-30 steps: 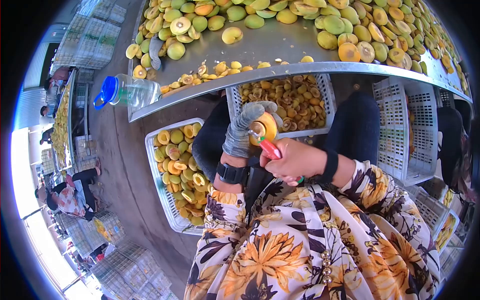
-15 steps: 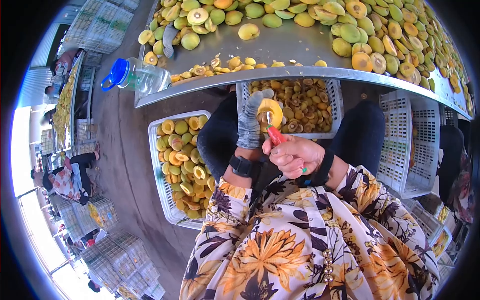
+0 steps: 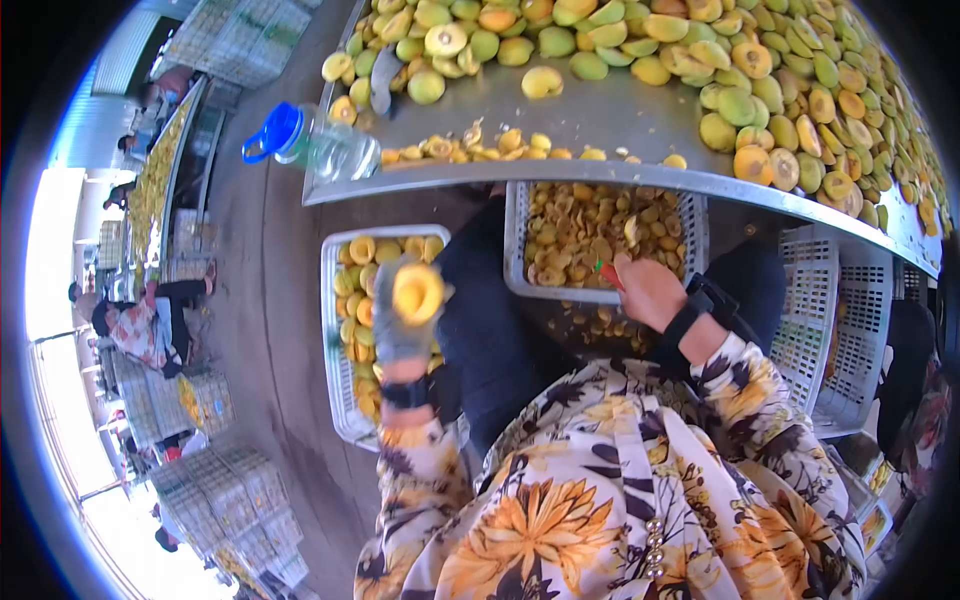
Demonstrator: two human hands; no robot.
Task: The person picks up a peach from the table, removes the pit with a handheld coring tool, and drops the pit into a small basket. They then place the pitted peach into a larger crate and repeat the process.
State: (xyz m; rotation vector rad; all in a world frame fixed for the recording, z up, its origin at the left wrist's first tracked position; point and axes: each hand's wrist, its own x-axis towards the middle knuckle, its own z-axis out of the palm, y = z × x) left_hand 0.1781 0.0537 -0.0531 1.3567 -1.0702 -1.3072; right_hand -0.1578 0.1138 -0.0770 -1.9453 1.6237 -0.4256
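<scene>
1. Left hand [image 3: 398,337] has swung out from beside the tool to over the left crate [image 3: 335,380], taking the fruit half [image 3: 417,294] along; right hand [image 3: 650,291] has shifted off to the other side, over the near part of the middle crate [image 3: 570,293]. Fruit and tool, together half a second ago, are now well apart.
2. Left hand: grey glove, motion-blurred, grasping the fruit half; yellow-orange, hollow centre facing the camera. Black band on that wrist.
3. Right hand: bare, closed round the red-handled tool [image 3: 611,277]; green bit visible at its exposed end, metal tip not clear. Black band on that wrist too.
4. Left crate: white, filled with green-yellow fruit halves, many cut side up; stands beside the person's dark-trousered leg [image 3: 490,330].
5. Middle crate: white, under the worktop edge, full of small brownish-yellow pieces. More scraps on the floor just beside it.
6. Worktop [image 3: 610,115]: metal, big heap of halved fruit [image 3: 820,95] across the far side and right; row of small pieces along the near rim. Clear bottle [image 3: 342,152] with blue cap at left corner, grey item [image 3: 383,80] near it.
7. Right side: more white crates [image 3: 805,290].
8. Far left: seated person [image 3: 135,330], crate stacks [image 3: 230,500].
</scene>
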